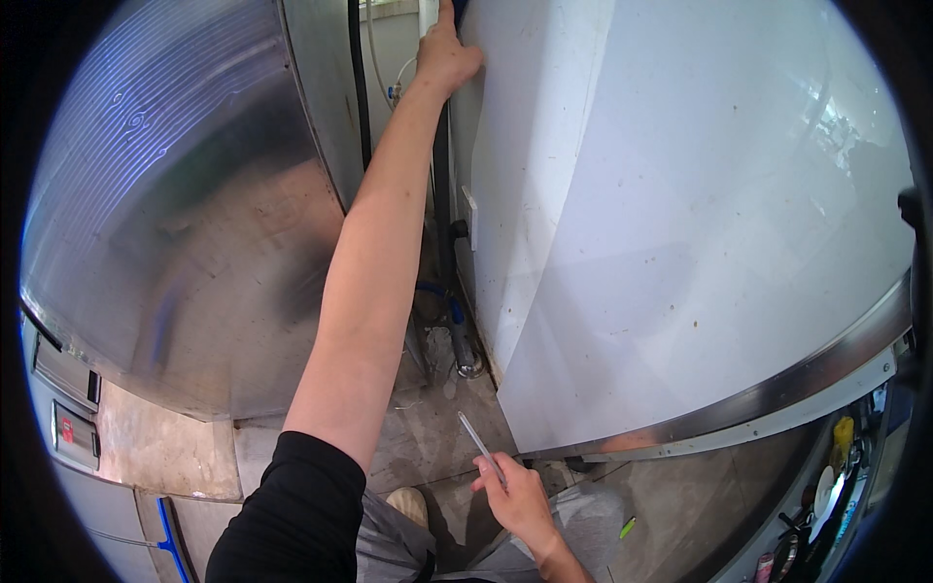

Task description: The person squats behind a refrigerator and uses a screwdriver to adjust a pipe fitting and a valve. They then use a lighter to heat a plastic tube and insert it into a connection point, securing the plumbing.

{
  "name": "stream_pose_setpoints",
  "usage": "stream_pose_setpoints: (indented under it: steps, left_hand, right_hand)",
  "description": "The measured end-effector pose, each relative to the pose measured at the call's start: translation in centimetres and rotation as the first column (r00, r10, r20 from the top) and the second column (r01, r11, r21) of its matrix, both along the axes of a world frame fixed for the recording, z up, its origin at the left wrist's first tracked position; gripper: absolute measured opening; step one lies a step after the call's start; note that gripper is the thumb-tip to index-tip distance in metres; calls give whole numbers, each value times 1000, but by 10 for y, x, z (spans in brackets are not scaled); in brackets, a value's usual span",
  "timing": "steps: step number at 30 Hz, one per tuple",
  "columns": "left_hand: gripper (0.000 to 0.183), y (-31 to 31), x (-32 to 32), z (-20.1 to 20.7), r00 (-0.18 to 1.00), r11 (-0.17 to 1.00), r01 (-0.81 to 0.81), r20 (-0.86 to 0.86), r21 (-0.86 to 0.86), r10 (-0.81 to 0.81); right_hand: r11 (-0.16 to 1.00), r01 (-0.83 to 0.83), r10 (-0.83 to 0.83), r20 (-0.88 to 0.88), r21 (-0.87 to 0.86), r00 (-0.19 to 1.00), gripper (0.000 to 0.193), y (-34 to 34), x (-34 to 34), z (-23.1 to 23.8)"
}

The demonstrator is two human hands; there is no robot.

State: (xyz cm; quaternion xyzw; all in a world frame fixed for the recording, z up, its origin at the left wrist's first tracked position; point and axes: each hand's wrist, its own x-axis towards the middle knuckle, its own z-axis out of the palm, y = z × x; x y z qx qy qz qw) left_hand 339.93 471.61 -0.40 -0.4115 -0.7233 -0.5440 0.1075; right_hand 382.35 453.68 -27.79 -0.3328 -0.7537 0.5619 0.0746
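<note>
My left arm reaches far forward into the narrow gap beside a white panel point(671, 223). At its end, my left hand point(449, 60) is open, one finger stretched straight up along the panel's edge. The fingertip runs to the top of the picture, next to a dark blue thing point(461, 9), and what it touches is hidden. Low in the middle, my right hand point(515, 497) is closed around a slim, silvery rod-like tool point(473, 433) that points up and to the left. Its exact kind cannot be made out.
A shiny steel cabinet point(214, 243) stands left of the gap. Inside the gap run a black hose point(359, 97) and a dark pipe point(442, 194). On the floor are a blue squeegee point(173, 539) and a small green item point(628, 528). Assorted tools point(826, 491) lie at lower right.
</note>
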Motion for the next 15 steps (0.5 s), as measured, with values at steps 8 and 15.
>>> stream_pose_setpoints:
  steps: [8,15]
  left_hand:
    - [103,-1,-5,-3,1000,1000,5,-8,-13,-5]
    - [107,12,-18,-11,988,996,-82,-130,32,86]
  right_hand:
    - [1000,11,-11,8,-7,1000,31,0,-1,4]
    - [1000,4,-4,-1,8,1000,33,-1,4,-5]
